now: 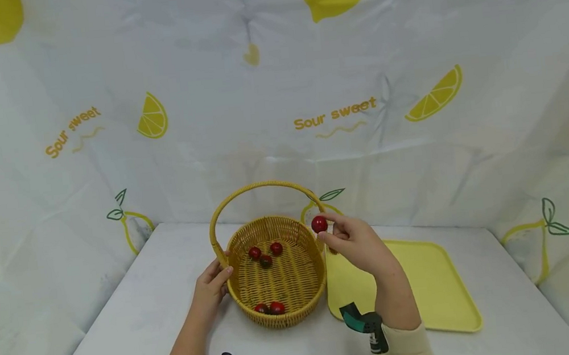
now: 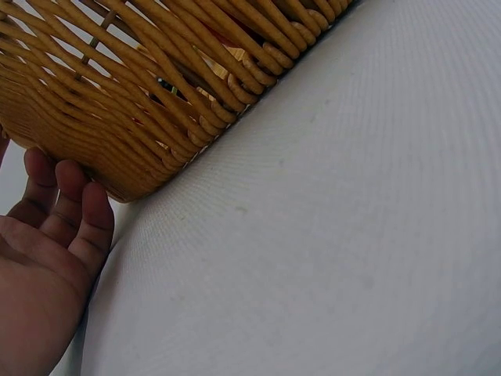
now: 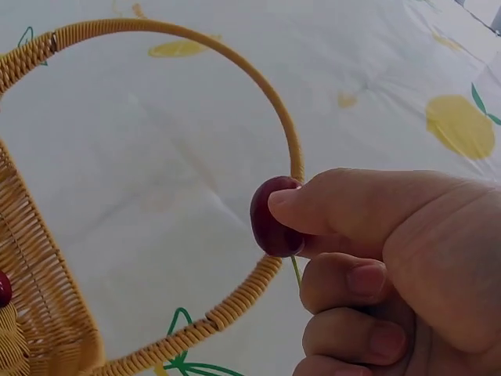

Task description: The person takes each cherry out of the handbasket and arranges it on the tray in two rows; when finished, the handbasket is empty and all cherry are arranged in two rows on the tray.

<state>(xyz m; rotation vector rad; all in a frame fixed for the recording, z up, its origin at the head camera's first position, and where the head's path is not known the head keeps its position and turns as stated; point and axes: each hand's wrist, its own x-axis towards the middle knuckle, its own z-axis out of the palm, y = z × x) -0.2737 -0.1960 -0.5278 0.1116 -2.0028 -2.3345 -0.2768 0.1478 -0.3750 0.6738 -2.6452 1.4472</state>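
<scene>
A round woven basket [image 1: 282, 280] with a tall arched handle stands on the table, several dark red cherries [image 1: 265, 261] on its bottom. My left hand [image 1: 213, 284] grips its left side near the handle base, thumb at the rim. In the left wrist view, fingertips [image 2: 95, 205] of that hand rest against the outer wicker wall. Thumb and forefinger of my right hand [image 1: 358, 244] pinch one glossy red cherry [image 3: 274, 218], raised beside the right side of the handle [image 3: 291, 133]. The other fingers of that hand are curled in.
A yellow rectangular tray [image 1: 428, 278] lies right of the basket, partly behind my right forearm. The white table [image 1: 137, 306] meets a hanging cloth [image 1: 228, 131] with lemon prints at the back. A dark wrist camera sits on each wrist.
</scene>
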